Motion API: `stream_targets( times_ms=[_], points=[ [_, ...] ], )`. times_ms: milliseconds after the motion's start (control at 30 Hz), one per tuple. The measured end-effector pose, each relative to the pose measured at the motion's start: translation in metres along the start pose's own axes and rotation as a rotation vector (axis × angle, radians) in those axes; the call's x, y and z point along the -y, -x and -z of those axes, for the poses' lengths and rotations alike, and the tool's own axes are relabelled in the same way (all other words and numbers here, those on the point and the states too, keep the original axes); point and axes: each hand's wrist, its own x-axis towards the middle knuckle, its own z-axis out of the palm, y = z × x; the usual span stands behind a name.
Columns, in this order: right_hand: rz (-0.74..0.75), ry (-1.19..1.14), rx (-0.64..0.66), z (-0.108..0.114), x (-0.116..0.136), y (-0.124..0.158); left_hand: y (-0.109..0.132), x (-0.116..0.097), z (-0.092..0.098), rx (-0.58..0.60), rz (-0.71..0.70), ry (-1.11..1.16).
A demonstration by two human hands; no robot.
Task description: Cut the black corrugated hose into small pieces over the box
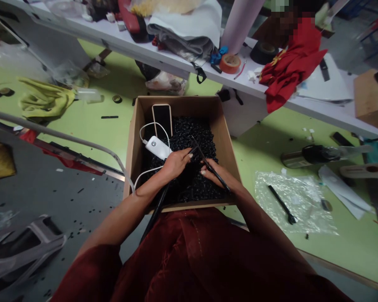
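A cardboard box (176, 105) stands in front of me, filled with a heap of small black pieces (185, 134). My left hand (175, 163) is over the heap, gripping a long black strip (157, 214) that runs down past the box's front wall. My right hand (216, 174) grips a thin black rod (214, 172), and its tip points toward the back of the box. The two hands are close together. A phone (162, 119) leans inside the box at the back left, with a white cable (151, 126) leading to a white power bank (157, 147).
A long white shelf (138, 44) crosses the top, holding fabric, tape rolls (230, 63) and a red cloth (290, 67). The green table (264, 159) to the right holds a plastic sheet (290, 201) with a black forked piece (282, 204). Dark red fabric (189, 256) covers my lap.
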Motion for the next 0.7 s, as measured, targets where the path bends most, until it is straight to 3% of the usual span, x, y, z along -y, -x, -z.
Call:
stream_targets(
  times_ms=[300,700],
  points=[
    [-0.017,0.025,-0.036,-0.0030,-0.0011,-0.0031,0.0013,-0.0053,0.0007,0.034,-0.023,-0.054],
    [-0.032,0.067,-0.079,-0.0019,0.0042,-0.0010,-0.0004,-0.0009,-0.0034,0.045,0.038,0.048]
  ],
)
